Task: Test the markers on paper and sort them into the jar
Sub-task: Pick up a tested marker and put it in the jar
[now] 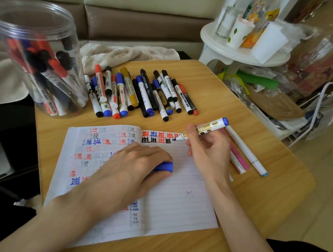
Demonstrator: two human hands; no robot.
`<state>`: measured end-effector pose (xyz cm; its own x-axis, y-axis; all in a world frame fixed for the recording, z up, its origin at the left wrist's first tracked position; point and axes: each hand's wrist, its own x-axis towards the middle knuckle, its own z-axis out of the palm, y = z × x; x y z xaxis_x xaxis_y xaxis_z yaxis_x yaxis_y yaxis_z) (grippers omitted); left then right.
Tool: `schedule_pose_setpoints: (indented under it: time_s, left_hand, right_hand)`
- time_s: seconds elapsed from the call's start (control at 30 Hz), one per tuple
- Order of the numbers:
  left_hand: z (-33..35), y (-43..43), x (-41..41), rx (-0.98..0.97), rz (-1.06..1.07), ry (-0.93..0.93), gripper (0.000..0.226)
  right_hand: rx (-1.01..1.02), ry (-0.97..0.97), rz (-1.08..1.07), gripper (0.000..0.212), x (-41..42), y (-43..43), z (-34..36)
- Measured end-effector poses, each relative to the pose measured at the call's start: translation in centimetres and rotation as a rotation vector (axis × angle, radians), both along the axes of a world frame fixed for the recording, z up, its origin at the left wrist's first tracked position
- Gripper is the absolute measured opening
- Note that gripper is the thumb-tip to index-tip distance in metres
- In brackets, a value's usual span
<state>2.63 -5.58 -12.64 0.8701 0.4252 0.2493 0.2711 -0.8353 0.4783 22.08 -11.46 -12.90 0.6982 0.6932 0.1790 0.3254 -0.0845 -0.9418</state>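
right hand (208,150) grips marker (211,127), tip on notebook (174,198) | left hand (135,163) rests there, pinching blue cap (164,166)

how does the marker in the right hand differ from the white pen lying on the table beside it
The held marker is gripped in the right hand, tip on the notebook page, its blue cap in the left hand; the white pen lies flat on the table. The held marker has a gold label and dark blue end; the white pen is plain with a light blue end. The held marker looks thicker, the white pen slimmer. Both have white barrels.
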Motion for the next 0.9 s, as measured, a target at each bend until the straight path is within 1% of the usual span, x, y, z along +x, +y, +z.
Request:
schedule_pose_setpoints:
  time_s: [0.17, 0.3, 0.47, 0.6, 0.73, 0.9]
  left_hand:
    - [0.07, -0.02, -0.03, 0.0, -0.001, 0.001, 0.027]
    - [0.08, 0.04, -0.04, -0.003, -0.005, 0.013, 0.027]
    - [0.07, 0.02, -0.05, -0.008, 0.0, 0.015, 0.027]
    - [0.22, 0.03, 0.0, -0.01, 0.0, 0.022, 0.029]
    - [0.28, 0.0, -0.05, -0.017, 0.0, 0.023, 0.03]
    - [0.21, -0.03, -0.1, -0.021, -0.003, 0.019, 0.029]
  right_hand:
    - [-0.009, -0.001, 0.015, 0.025, -0.03, 0.01, 0.0]
    - [-0.021, -0.028, 0.029, 0.019, -0.04, -0.01, 0.0]
    - [-0.03, -0.057, -0.003, 0.02, 0.12, -0.03, -0.18]
    - [-0.014, 0.004, -0.015, 0.025, 0.1, -0.02, -0.07]
    - [0.002, 0.014, 0.011, 0.026, -0.03, -0.03, 0.02]
    - [-0.033, -0.019, 0.038, 0.024, -0.19, -0.03, 0.06]
